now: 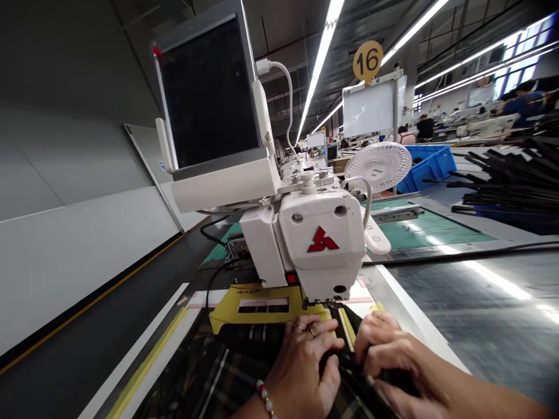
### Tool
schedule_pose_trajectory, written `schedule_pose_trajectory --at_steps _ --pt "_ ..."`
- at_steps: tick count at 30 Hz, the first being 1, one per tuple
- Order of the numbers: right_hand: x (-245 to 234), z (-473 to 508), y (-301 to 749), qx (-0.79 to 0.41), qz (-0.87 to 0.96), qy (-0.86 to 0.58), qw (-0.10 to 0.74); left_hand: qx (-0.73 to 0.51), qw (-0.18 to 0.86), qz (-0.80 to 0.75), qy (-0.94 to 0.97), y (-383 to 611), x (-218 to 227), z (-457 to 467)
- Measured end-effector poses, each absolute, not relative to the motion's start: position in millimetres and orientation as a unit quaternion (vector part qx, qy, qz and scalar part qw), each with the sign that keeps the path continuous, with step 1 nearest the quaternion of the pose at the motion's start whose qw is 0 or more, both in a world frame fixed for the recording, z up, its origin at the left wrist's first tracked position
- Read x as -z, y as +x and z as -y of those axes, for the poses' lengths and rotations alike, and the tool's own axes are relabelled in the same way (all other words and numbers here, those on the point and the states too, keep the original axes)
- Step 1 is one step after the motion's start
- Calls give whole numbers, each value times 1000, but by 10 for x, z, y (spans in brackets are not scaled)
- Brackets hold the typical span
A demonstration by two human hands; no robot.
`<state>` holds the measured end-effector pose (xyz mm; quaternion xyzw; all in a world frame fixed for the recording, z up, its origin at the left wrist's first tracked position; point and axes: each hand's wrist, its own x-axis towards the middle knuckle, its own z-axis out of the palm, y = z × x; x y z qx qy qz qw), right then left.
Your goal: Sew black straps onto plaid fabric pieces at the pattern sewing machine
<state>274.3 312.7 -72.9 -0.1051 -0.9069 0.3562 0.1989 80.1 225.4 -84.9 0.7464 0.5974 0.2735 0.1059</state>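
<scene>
A white automatic sewing machine head (321, 244) with a red logo stands directly ahead, its needle area just beyond my hands. My left hand (301, 366), wearing rings and a beaded bracelet, pinches a dark plaid fabric (244, 378) and a black strip (336, 364) near the presser area. My right hand (393, 361) grips the black material from the other side, close to my left hand. A yellow sewing template (244, 308) lies under the machine head, left of my hands. The needle itself is hidden.
A white-framed monitor (205, 99) rises on the machine, with a small white fan (378, 166) to its right. A pile of black strips (506, 180) and a blue crate (430, 166) lie at right. A grey wall runs along the left. Other workstations and people stand far back.
</scene>
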Motion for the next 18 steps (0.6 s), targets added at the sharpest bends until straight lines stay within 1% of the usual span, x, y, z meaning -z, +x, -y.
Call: schedule_pose_trajectory --at_steps 3,5,7,10,12,15,16,18 --pt "652 -3162 2735 -401 897 -101 156 -266 111 -590 755 765 874 -2251" --pt "654 -3187 2716 -422 888 -102 150 -256 105 -584 763 740 881 -2254" --pt "713 -3206 2690 -432 880 -110 162 -237 86 -574 779 727 885 -2263" --pt "871 -3250 2647 -431 868 -146 198 -203 25 -559 803 743 926 -2278" --pt "983 -3319 2610 -393 867 -195 234 -185 -22 -560 807 770 990 -2279" --pt "1096 -3517 2511 -275 865 -297 296 -177 -77 -568 800 815 1109 -2271" --pt "1113 -3601 2459 -236 865 -327 297 -180 -90 -571 796 829 1142 -2268" --pt "1114 -3774 2330 -184 873 -361 272 -190 -104 -578 787 849 1186 -2268"
